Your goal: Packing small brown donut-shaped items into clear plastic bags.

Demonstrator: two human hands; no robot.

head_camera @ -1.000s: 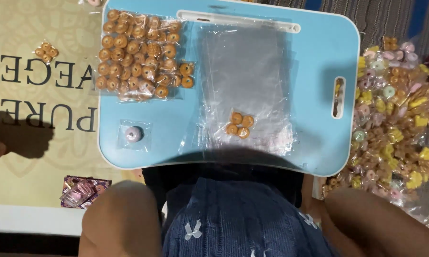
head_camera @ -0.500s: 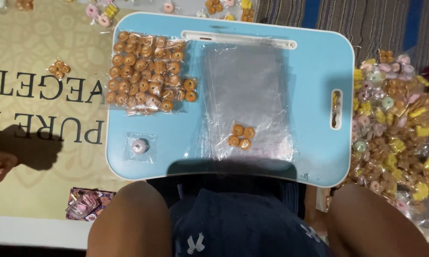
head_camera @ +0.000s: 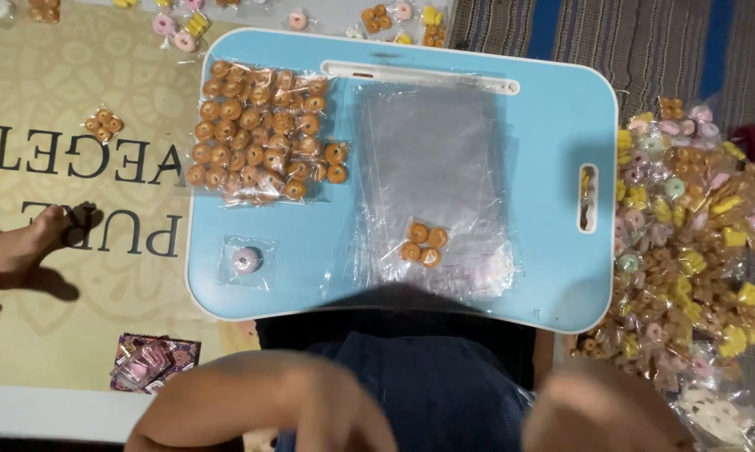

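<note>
My view has slid lower right; the orange beads sit unmoved on the clear bag stack, table centre. My hands are out of view.

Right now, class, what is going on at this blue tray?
A person sits with a blue lap tray across their legs. On it lie a batch of small clear packets of orange ring-shaped pieces, a stack of empty clear bags with one packet of four orange rings on top, and a single pink ring packet. Neither hand touches anything on the tray. A heap of mixed coloured pieces lies to one side. Another person's foot rests on the mat.
</note>
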